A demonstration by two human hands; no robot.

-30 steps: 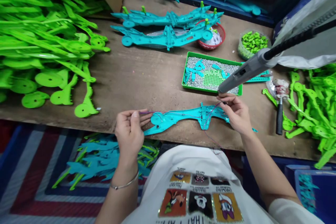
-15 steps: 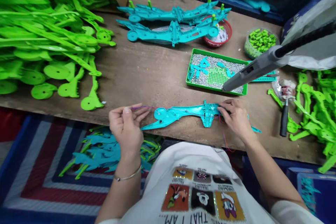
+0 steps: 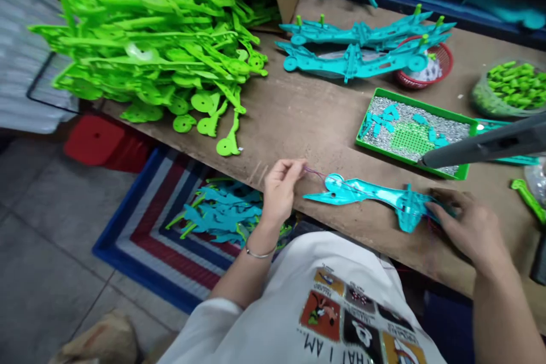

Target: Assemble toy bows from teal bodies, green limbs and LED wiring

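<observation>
A long turquoise plastic part (image 3: 375,189) lies near the front edge of the workbench, its round disc end toward the left. My left hand (image 3: 281,185) is closed in a pinch on thin purple-red wires (image 3: 315,172), just off that disc end. The wires run from the fingertips along the part, toward its crosspiece. My right hand (image 3: 469,222) grips the part just right of the crosspiece, thumb and fingers around it. Its right end is hidden behind that hand.
A green tray (image 3: 362,142) of small screws and turquoise pieces stands behind the part, under a grey tool (image 3: 486,145). Two turquoise parts (image 3: 315,60) and a red basket (image 3: 446,65) sit farther back. Lime-green parts (image 3: 170,62) are heaped left; a tub (image 3: 486,96) stands right.
The view has swung left, bringing the floor and a red stool into sight. My left hand has gone from fingers spread around the wires to a tighter pinch. My right hand still grips the part.
</observation>
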